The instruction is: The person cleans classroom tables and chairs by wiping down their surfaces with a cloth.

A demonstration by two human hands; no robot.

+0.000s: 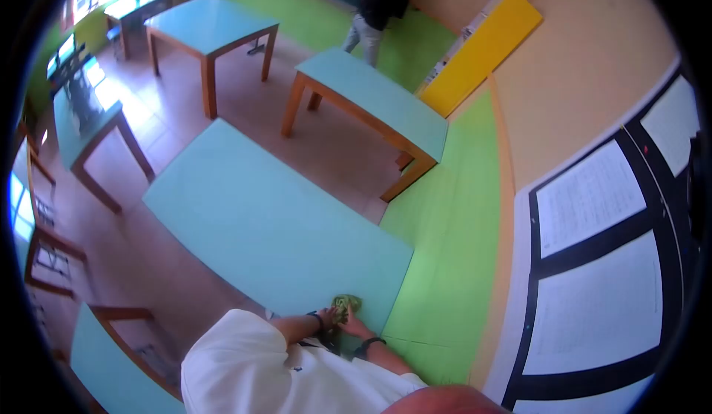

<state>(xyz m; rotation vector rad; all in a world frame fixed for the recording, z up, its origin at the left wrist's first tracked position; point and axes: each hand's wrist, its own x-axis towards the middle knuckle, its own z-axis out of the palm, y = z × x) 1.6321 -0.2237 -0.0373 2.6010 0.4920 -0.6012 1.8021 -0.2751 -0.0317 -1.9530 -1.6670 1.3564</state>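
A bunched green patterned cloth [346, 304] rests on the near end of a pale blue table [274, 221], close to its edge. My left hand [327, 316] is at the cloth's left side, with its fingers closed on it. From the right, my right hand [355, 326] grips the lower part of the same cloth. Dark bands circle both wrists. The small size of the hands in view hides the exact finger positions.
Other pale blue tables [215, 25] with wooden legs stand ahead and to the left. A person in dark top [384, 2] is at the far wall beside a yellow shelf unit [482, 54]. Framed papers [593, 195] hang on the right wall above a green panel [445, 266].
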